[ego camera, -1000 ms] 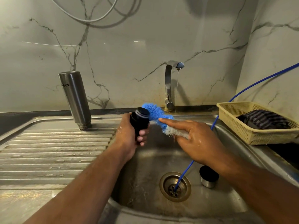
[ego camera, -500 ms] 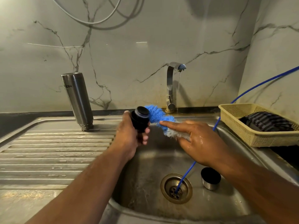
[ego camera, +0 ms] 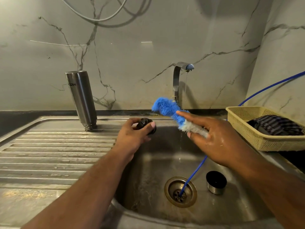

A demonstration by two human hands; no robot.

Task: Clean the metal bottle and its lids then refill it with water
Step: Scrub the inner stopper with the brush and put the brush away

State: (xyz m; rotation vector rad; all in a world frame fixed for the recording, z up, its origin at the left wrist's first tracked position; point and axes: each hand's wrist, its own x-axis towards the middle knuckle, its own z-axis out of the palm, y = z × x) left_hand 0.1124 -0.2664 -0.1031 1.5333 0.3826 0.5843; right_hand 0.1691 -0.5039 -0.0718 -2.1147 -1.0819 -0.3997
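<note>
Steel sink [ego camera: 148,204] lies nearest. On its floor, right of the drain [ego camera: 180,191], the outer lid [ego camera: 216,182] stands open side up, well apart from both hands. A thin blue hose [ego camera: 196,169] runs into the drain beside it.

Further up, at the basin's left edge, the left hand [ego camera: 132,136] grips the dark inner lid [ego camera: 146,125]. Its fingers [ego camera: 152,125] curl round the lid so that only part of it shows. The right hand [ego camera: 219,142] holds the blue-and-white brush [ego camera: 166,108] by its lower end, index finger laid straight along it and the others wrapped beneath. The brush head is raised, apart from the inner lid.

Scrubbing the inner lid looks to be the step in hand. The next move likely calls for bringing bristles and lid together, or carrying the lid under the water to rinse.

Beyond, the metal bottle [ego camera: 82,98] stands upside down on the draining board [ego camera: 49,154], well left of both hands. The tap [ego camera: 179,76] lets down a thin stream.
</note>
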